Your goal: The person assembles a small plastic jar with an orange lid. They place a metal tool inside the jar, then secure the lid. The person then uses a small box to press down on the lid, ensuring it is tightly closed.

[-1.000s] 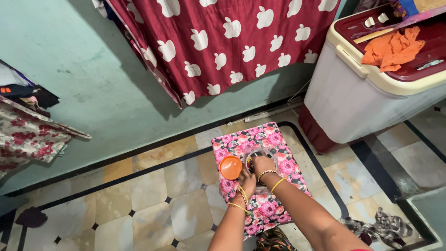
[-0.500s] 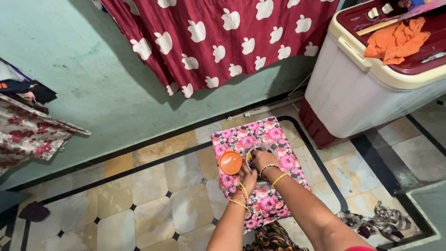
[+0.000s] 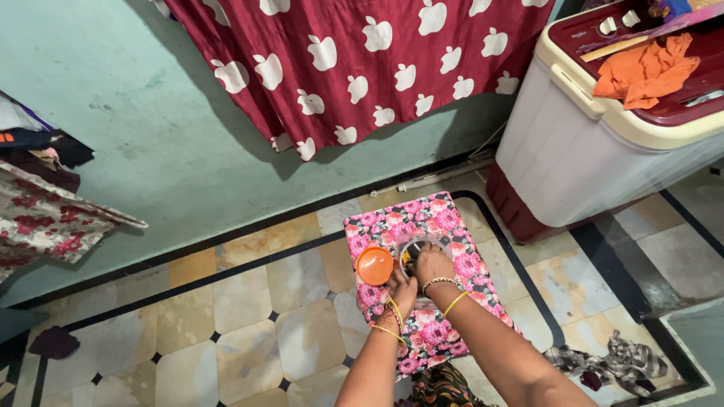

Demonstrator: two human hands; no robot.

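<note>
A pink floral cloth covers a low board on the tiled floor. My left hand holds a round orange lid at the cloth's left edge. My right hand reaches into a small clear container with something dark inside, resting on the cloth. Both wrists wear yellow bangles. What the right fingers hold is hidden.
A white washing machine with a maroon lid and an orange cloth on it stands at the right. A maroon curtain with white apple shapes hangs on the green wall. Clothes hang at left. A crumpled rag lies at lower right.
The view has tilted slightly. My hands stay over the floral cloth, the left still with the orange lid, the right still at the container.
</note>
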